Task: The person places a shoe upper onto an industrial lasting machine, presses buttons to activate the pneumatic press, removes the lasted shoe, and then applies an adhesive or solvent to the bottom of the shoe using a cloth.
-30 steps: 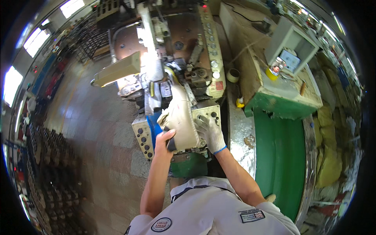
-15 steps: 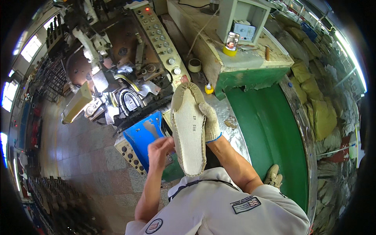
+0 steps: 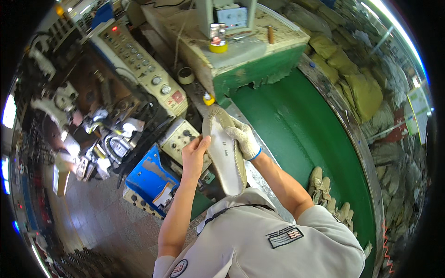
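- The tan shoe upper (image 3: 238, 163), a pale insole (image 3: 222, 160) facing up, is in the air in front of the person's shirt (image 3: 236, 236), toe end away from the body and heel end toward it.
- The right grip (image 3: 244, 141), in a knitted glove (image 3: 250, 147), is closed around the right side near the toe, and seems to bear most of the weight.
- The bare left grip (image 3: 193, 155) is closed on the opposite edge, thumb on the rim (its fingers are largely hidden underneath, so how firmly they press I cannot tell).
- To handle the piece well, both grips should press lightly and evenly from the sides, so that the gathered edge is neither flattened nor pulled out of line.
- A thumb run along the rim would best go slowly, leaving the pleats at the toe in plain sight.
- Tilting the insole toward the eyes lets both edges be compared; the heel end should stay free of the shirt, though whether they touch I cannot tell.
- The control box (image 3: 183, 139) and blue tray (image 3: 146, 173) stand near the left forearm, so the elbow is best held in.
- Beyond, a yellow-capped bottle (image 3: 208, 99) stands near the toe, and an upright phone (image 3: 217, 32) rests on the worn surface (image 3: 241, 53).
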`<action>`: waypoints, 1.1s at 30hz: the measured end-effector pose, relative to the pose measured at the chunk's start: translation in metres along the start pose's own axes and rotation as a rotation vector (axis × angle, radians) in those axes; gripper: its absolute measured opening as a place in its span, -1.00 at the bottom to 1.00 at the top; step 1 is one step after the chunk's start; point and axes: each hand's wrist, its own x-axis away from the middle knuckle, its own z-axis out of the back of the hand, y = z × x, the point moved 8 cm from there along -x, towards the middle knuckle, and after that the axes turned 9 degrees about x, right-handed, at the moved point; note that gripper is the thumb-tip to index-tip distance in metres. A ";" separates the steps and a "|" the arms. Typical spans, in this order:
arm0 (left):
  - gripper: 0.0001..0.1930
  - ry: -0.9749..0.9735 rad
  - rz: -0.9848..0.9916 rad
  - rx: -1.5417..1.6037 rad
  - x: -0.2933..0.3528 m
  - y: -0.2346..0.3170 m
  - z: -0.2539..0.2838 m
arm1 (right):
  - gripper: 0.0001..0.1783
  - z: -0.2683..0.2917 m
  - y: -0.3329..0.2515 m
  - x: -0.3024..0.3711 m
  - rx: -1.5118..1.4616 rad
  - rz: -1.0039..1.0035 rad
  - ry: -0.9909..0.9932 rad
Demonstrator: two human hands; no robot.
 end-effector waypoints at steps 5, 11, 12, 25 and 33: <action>-0.55 0.097 -0.049 -0.504 0.003 -0.050 0.039 | -0.36 0.180 0.063 0.035 0.073 -0.332 0.205; -0.66 0.306 -0.127 -1.328 0.073 -0.042 0.112 | -0.36 0.448 0.094 0.158 1.043 -0.955 0.433; -0.67 0.194 -0.375 -1.451 0.082 -0.045 0.106 | -0.14 0.490 0.100 0.187 1.303 -1.115 0.424; -0.59 0.058 -0.128 -1.674 0.083 -0.095 0.081 | -0.48 0.486 0.199 0.285 1.753 -1.334 0.715; -0.66 0.013 -0.216 -1.674 0.087 -0.101 0.077 | -0.62 0.308 0.239 0.161 1.343 -0.708 0.604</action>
